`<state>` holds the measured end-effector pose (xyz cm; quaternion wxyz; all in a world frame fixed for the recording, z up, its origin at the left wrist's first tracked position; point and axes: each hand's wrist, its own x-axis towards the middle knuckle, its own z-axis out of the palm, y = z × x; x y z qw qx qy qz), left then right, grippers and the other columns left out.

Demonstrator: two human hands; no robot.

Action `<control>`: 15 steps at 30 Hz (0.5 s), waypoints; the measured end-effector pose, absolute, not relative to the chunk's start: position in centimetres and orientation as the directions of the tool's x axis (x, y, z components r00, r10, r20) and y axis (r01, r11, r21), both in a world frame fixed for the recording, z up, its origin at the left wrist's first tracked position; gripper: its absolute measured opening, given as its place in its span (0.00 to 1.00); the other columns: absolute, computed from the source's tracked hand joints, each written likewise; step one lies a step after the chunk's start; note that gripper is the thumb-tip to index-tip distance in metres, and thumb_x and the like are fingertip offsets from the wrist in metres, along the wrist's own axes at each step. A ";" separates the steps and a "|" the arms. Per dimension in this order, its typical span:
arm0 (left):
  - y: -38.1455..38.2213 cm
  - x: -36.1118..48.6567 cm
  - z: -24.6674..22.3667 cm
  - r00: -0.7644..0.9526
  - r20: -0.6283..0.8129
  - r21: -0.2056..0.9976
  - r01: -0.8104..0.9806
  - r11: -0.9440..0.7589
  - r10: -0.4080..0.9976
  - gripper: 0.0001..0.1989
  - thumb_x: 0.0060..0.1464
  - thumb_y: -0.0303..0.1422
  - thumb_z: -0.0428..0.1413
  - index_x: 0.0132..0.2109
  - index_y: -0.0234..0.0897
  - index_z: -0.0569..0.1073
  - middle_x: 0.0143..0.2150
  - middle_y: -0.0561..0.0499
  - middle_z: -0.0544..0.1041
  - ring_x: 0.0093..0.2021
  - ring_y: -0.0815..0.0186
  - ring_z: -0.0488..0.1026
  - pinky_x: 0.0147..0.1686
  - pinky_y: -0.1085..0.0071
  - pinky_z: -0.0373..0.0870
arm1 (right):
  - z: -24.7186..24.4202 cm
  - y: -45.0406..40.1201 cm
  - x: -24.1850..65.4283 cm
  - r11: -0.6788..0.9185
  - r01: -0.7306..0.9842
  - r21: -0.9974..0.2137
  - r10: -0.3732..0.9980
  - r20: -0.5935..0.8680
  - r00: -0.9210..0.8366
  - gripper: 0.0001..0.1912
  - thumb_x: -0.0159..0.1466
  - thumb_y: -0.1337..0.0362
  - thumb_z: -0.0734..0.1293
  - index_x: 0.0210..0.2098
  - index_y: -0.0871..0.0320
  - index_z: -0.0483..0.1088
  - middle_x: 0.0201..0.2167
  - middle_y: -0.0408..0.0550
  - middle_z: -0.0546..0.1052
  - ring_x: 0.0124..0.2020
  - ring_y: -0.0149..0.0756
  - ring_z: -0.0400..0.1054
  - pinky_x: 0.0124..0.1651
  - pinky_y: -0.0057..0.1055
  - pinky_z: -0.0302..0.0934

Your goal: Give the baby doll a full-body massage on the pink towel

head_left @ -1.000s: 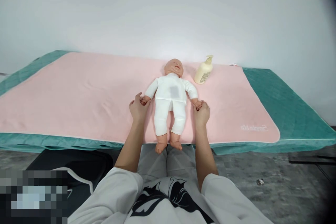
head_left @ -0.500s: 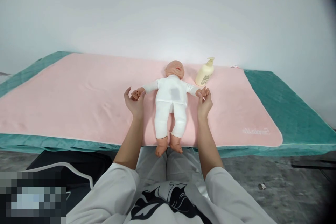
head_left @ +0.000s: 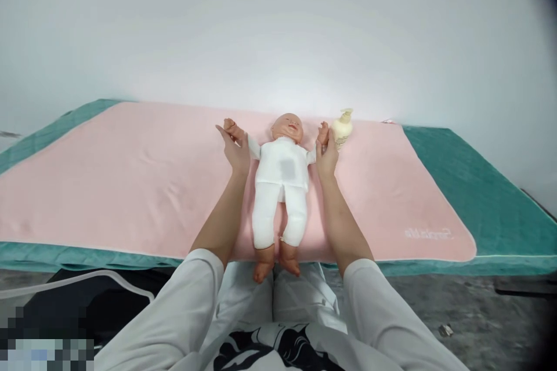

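A baby doll with a white cloth body lies on its back, head toward the wall and feet over the near edge of the bed. My left hand is closed round the doll's arm on the left, near its wrist. On the other side my right hand grips the doll's other forearm. Both doll arms are bent up, their small hands beside the head. Just behind my right hand stands a cream pump bottle, its lower part partly hidden by my fingers.
Under the doll is a pink mat spread over a green padded bed cover. A pale wall rises behind the bed. Below at the left is a dark object with a pale tube or cable across it.
Both my hands have moved up toward the doll's head, raising its arms from stretched out sideways to bent upward. The whole view has shifted slightly, and the bottle now sits closer behind my right hand.
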<state>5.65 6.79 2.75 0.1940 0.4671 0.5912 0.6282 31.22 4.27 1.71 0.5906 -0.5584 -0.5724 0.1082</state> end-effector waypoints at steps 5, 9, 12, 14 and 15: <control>10.1 6.6 2.9 -0.354 0.333 0.865 0.483 -0.134 0.874 0.40 0.61 0.32 0.56 0.74 0.37 0.47 0.61 0.38 0.75 0.59 0.52 0.74 0.60 0.54 0.67 | 1.5 6.4 31.4 0.278 0.593 -0.756 0.805 0.520 0.286 0.29 0.70 0.61 0.53 0.68 0.65 0.55 0.70 0.59 0.62 0.71 0.37 0.57 0.74 0.42 0.50; 11.8 6.9 2.7 -0.240 0.308 0.756 0.649 -0.084 0.921 0.33 0.61 0.31 0.55 0.71 0.34 0.58 0.60 0.37 0.75 0.61 0.53 0.72 0.59 0.62 0.67 | 0.9 8.2 32.0 0.230 0.608 -0.760 0.839 0.472 0.272 0.28 0.72 0.56 0.54 0.66 0.63 0.61 0.66 0.58 0.68 0.69 0.37 0.59 0.74 0.39 0.48; 12.4 7.0 2.7 -0.181 0.290 0.652 0.756 -0.056 0.940 0.27 0.60 0.32 0.54 0.66 0.33 0.67 0.58 0.36 0.76 0.59 0.53 0.73 0.55 0.64 0.68 | 0.4 9.1 32.1 0.226 0.594 -0.772 0.848 0.456 0.270 0.27 0.72 0.54 0.55 0.63 0.63 0.64 0.64 0.58 0.71 0.66 0.39 0.63 0.73 0.40 0.52; 12.7 7.0 2.8 -0.161 0.243 0.594 0.804 -0.015 0.957 0.23 0.59 0.32 0.54 0.61 0.34 0.72 0.54 0.37 0.78 0.54 0.53 0.75 0.50 0.64 0.70 | 0.0 9.6 32.1 0.218 0.579 -0.786 0.857 0.438 0.272 0.28 0.72 0.53 0.54 0.62 0.65 0.66 0.63 0.60 0.72 0.64 0.40 0.66 0.70 0.41 0.56; 12.8 7.0 2.8 -0.157 0.215 0.573 0.819 0.005 0.964 0.21 0.59 0.32 0.54 0.58 0.35 0.74 0.52 0.37 0.79 0.52 0.53 0.76 0.47 0.64 0.70 | -0.1 9.8 32.2 0.213 0.569 -0.795 0.863 0.426 0.272 0.28 0.72 0.53 0.54 0.61 0.66 0.66 0.62 0.62 0.72 0.63 0.41 0.67 0.68 0.42 0.59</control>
